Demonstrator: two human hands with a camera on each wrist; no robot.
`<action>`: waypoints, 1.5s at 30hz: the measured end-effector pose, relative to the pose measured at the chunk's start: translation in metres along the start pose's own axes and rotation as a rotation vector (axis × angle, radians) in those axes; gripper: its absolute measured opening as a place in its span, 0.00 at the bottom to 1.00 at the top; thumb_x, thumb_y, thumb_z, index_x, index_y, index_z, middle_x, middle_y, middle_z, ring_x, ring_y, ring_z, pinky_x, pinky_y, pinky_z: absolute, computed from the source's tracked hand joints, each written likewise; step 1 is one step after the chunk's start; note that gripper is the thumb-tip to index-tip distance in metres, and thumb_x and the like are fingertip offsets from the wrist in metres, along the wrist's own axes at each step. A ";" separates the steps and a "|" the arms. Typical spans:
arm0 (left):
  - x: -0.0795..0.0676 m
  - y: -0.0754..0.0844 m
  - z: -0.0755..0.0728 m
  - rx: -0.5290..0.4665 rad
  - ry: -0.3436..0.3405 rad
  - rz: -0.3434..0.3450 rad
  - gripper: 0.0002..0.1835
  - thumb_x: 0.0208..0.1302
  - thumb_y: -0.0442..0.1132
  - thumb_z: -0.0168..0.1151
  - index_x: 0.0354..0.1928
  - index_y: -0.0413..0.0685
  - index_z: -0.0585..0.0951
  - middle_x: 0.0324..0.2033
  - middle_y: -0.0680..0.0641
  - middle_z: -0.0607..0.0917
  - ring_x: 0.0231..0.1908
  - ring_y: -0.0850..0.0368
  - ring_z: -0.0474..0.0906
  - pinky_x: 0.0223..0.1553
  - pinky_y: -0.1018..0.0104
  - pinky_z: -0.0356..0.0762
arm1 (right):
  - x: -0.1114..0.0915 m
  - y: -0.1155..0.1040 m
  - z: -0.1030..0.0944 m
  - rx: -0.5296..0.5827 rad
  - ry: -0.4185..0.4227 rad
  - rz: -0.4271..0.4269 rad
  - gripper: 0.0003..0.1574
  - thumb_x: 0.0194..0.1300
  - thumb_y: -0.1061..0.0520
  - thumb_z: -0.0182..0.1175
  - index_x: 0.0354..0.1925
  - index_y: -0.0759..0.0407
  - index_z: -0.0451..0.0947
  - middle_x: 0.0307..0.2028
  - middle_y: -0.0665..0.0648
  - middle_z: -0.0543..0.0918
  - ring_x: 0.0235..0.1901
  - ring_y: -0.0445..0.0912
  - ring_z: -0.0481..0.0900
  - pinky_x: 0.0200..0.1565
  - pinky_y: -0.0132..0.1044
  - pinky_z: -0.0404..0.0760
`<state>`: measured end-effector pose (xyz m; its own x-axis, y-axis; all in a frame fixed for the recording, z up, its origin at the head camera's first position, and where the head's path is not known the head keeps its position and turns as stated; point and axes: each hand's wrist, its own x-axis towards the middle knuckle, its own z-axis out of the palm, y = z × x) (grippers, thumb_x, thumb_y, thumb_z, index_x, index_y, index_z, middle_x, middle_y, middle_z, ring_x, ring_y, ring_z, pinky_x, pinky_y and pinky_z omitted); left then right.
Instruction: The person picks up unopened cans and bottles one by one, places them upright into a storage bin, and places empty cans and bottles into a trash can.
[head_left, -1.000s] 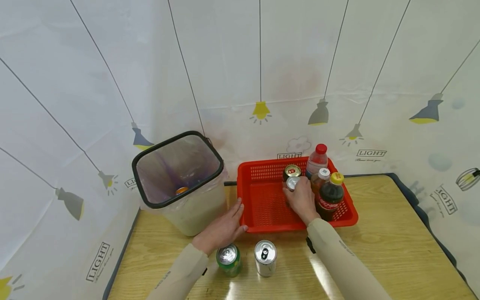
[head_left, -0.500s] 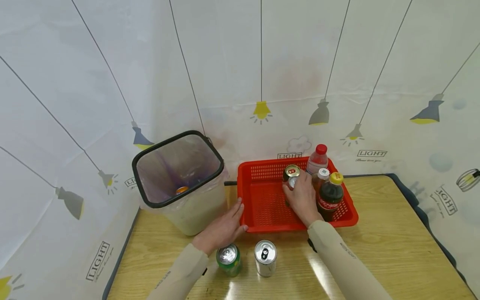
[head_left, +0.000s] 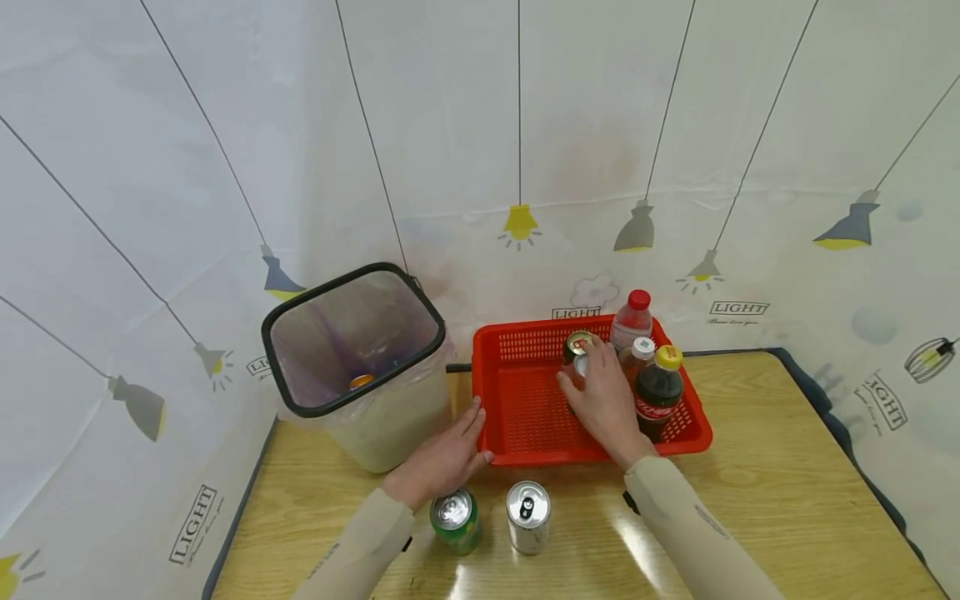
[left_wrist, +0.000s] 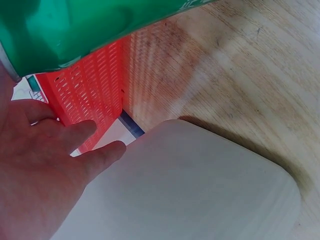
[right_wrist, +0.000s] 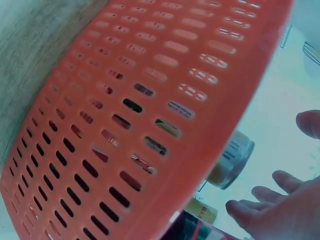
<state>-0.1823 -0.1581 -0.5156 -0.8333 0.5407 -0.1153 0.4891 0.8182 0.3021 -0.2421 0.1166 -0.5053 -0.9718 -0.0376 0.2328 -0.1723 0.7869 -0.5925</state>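
Note:
The red plastic basket (head_left: 540, 458) stands on the table. Against its left front corner rests my left hand (head_left: 442, 454), fingers extended. Inside the basket my right hand (head_left: 609, 404) hovers over a silver-lidded can (head_left: 581, 365), its fingers spread and apart from the can in the right wrist view. Behind that can is a gold-topped can (head_left: 578, 342). To the right stand a red-capped bottle (head_left: 633, 323), a white-capped bottle (head_left: 640, 354) and a yellow-capped cola bottle (head_left: 660, 392). My right hand partly covers the silver-lidded can.
A bin (head_left: 393, 425) with a clear liner and black rim stands left of the basket; something orange lies inside. In front of the basket, a green can (head_left: 457, 525) and an opened silver can (head_left: 528, 517) stand upright on the wooden table (head_left: 795, 467). A printed curtain hangs behind.
My right hand has loosened from the silver-lidded can, its fingers spreading and lifting. That can now stands close to the gold-topped one. My left hand stays at the basket corner.

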 end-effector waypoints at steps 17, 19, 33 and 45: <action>0.000 0.000 0.000 -0.016 0.004 -0.003 0.39 0.78 0.50 0.58 0.78 0.31 0.59 0.80 0.35 0.53 0.77 0.42 0.57 0.71 0.47 0.65 | -0.036 -0.008 -0.028 0.196 -0.058 -0.206 0.48 0.73 0.40 0.62 0.80 0.57 0.58 0.81 0.58 0.54 0.80 0.59 0.47 0.72 0.66 0.58; -0.001 0.000 -0.001 -0.017 0.005 0.000 0.39 0.78 0.50 0.57 0.78 0.31 0.59 0.80 0.35 0.53 0.77 0.41 0.56 0.71 0.46 0.65 | -0.041 -0.008 -0.030 0.211 -0.069 -0.246 0.47 0.74 0.41 0.61 0.80 0.56 0.57 0.82 0.57 0.52 0.80 0.59 0.49 0.72 0.66 0.59; 0.000 0.000 0.000 0.066 0.040 0.040 0.37 0.79 0.49 0.57 0.75 0.28 0.63 0.78 0.32 0.57 0.77 0.36 0.56 0.73 0.41 0.61 | -0.080 -0.005 -0.024 0.308 -0.071 -0.414 0.48 0.70 0.49 0.61 0.81 0.53 0.56 0.81 0.54 0.56 0.79 0.57 0.52 0.70 0.67 0.60; 0.000 -0.001 0.002 0.066 0.039 0.039 0.37 0.79 0.50 0.57 0.75 0.28 0.62 0.78 0.32 0.57 0.77 0.36 0.56 0.73 0.39 0.59 | -0.114 0.006 -0.001 0.450 -0.150 -0.463 0.53 0.70 0.40 0.64 0.82 0.55 0.54 0.80 0.60 0.56 0.80 0.58 0.47 0.75 0.32 0.46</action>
<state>-0.1824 -0.1580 -0.5176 -0.8218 0.5658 -0.0673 0.5365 0.8082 0.2426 -0.1321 0.1262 -0.5341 -0.7874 -0.4212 0.4502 -0.5965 0.3360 -0.7289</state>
